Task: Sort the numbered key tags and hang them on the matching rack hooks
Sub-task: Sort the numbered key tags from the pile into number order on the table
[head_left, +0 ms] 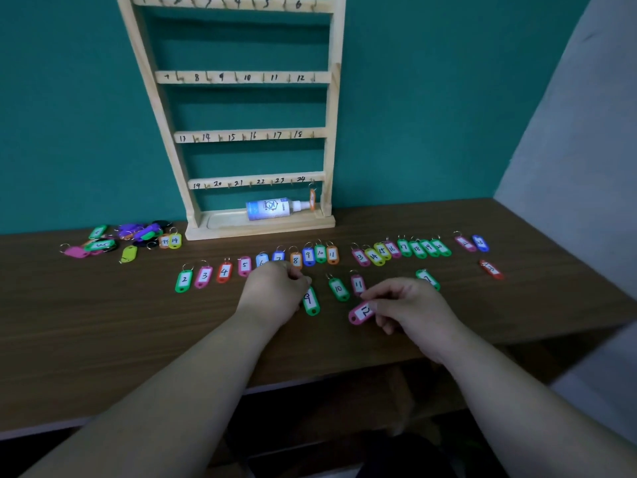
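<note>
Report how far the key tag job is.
Done: most tags lie in numbered rows on the table; one orange tag hangs on the rack at 24. In hand: the right hand pinches the pink 12 tag, the left hand is at the green 9 tag. Left: a loose pile, and nearly all hanging.

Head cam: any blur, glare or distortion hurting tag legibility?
Head view: dim, even light, no glare; wide-angle makes the rack look skewed; the right hand and the pink tag 12 it pinches are slightly motion-soft; the red tag far right is too smeared to read.
</note>
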